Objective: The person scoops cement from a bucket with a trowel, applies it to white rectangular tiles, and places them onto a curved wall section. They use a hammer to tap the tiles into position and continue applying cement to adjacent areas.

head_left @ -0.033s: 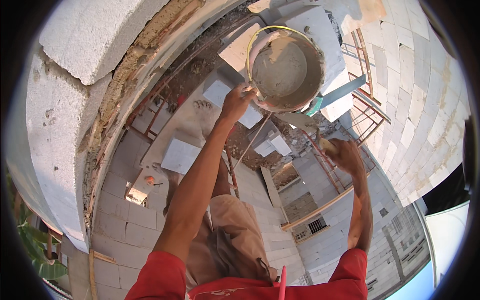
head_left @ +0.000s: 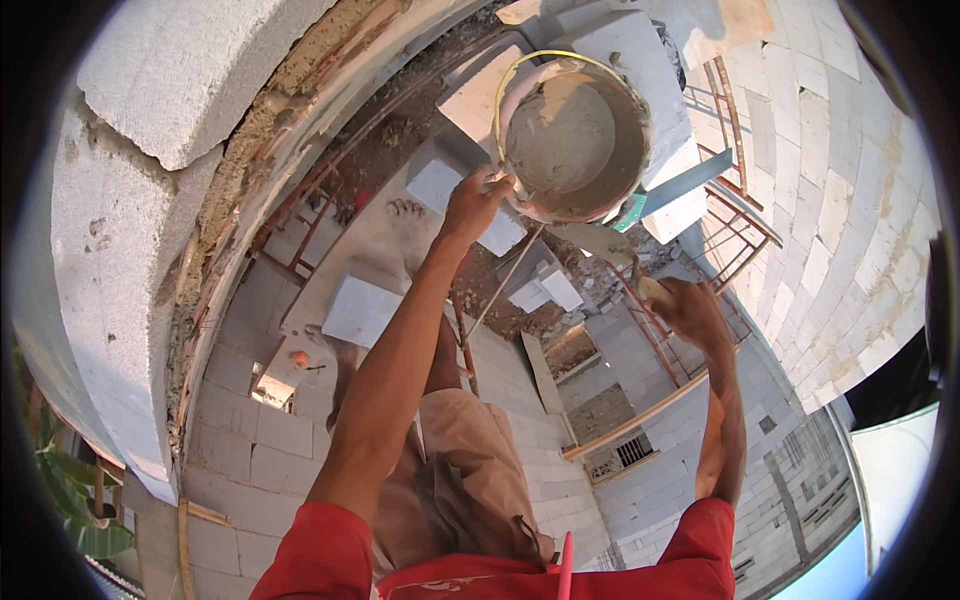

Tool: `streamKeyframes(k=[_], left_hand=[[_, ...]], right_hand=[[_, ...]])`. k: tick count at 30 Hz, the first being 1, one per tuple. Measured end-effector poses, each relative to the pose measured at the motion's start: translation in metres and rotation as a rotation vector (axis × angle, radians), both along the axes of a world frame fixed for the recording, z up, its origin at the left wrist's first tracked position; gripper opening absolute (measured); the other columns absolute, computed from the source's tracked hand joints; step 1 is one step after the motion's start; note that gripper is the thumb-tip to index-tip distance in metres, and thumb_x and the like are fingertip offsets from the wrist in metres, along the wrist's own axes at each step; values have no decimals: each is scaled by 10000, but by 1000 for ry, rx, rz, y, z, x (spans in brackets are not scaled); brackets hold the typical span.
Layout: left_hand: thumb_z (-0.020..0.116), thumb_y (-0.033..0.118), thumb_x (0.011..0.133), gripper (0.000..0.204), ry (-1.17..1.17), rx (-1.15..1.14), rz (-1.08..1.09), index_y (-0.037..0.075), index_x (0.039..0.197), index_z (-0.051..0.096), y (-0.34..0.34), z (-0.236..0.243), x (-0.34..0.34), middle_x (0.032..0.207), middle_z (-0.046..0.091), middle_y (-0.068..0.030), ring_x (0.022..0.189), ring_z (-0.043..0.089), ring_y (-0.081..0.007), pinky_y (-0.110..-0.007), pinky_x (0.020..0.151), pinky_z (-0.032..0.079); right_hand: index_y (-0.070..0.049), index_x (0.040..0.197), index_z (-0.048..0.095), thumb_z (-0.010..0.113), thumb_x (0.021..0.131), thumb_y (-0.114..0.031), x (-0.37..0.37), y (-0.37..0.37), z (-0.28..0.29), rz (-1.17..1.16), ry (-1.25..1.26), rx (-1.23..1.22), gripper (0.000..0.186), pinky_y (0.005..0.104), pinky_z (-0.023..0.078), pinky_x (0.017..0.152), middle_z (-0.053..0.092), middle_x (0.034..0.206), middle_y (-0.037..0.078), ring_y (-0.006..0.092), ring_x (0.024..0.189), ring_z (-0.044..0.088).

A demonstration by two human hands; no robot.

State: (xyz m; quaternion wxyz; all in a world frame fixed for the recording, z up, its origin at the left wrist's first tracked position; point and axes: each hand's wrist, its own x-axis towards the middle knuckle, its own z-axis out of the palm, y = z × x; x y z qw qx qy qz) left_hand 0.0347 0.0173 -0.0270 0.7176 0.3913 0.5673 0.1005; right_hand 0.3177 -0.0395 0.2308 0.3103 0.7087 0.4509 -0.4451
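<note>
Next to no change from the earlier frame: bucket, both hands and trowel sit in practically the same spots, any shift too slight to call.

Bucket [head_left: 632, 150] is round, its inner wall smeared and crusted, with a thin yellow handle [head_left: 498, 105] lying around its far and left side. Grey mortar [head_left: 565, 140] inside, fairly smooth on top, patchy light and shade over it. Bucket is out in front of the person, standing on pale blocks [head_left: 672, 215].

Left hand [head_left: 478, 205] is at the near left of the bucket, fingers bent and closed on its rim, by the yellow handle. Right hand [head_left: 690, 315] is lower and further right, fingers wrapped around the grip of a trowel [head_left: 600, 241]; grey blade points left, just below the bucket in view. Cannot tell if mortar is on the blade.

Saw [head_left: 688, 182] with green grip just right of the bucket, blade slanting up and right. More loose blocks [head_left: 360, 310] left of and below the bucket, one beside the left forearm. Reddish metal scaffolding [head_left: 735, 130] at right and left. Rough block wall [head_left: 110, 250] close on the left; another long pale wall [head_left: 810, 230] on the right. Person wears red sleeves [head_left: 318, 555] and brown shorts [head_left: 470, 450].
</note>
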Motion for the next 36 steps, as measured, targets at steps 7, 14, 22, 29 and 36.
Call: streamKeyframes(k=[7, 14, 22, 29, 36], left_hand=[[687, 495, 928, 643, 32, 21, 14, -45, 1273, 640, 8, -19, -2, 1252, 679, -272, 1206, 639, -401, -437, 1013, 485], [716, 513, 910, 602, 71, -60, -32, -33, 1163, 700, 23, -3, 6, 1125, 734, -235, 1055, 707, -364, -437, 926, 523], [741, 569, 870, 632, 161, -45, -79, -7, 1131, 727, 24, -8, 3, 1083, 749, -189, 1018, 699, -281, -402, 903, 514], [757, 573, 863, 650, 131, -60, -93, 23, 1205, 703, 13, -11, 13, 1121, 741, -208, 1063, 702, -371, -477, 927, 523], [756, 564, 870, 608, 151, -49, -166, 55, 1200, 716, 22, 5, 21, 1158, 727, -221, 1109, 682, -384, -482, 956, 509]], right_hand=[[-37, 1128, 679, 695, 909, -263, -14, 19, 18, 95, -126, 280, 315, 498, 533, 755, 721, 842, 196, 398, 770, 707], [59, 963, 649, 577, 887, -173, -37, 64, -31, 404, -193, 59, 255, 502, 568, 758, 711, 876, 270, 438, 818, 716], [-19, 1099, 640, 599, 954, -318, -47, 83, -58, 133, -151, 303, 335, 530, 568, 762, 715, 876, 256, 436, 822, 715], [-25, 1223, 638, 620, 940, -286, -43, 63, -107, 276, -91, 358, 385, 521, 575, 756, 718, 878, 240, 431, 801, 717], [-42, 1194, 671, 642, 902, -262, -38, 75, -117, 212, -63, 477, 367, 517, 562, 773, 706, 810, 247, 434, 821, 717]])
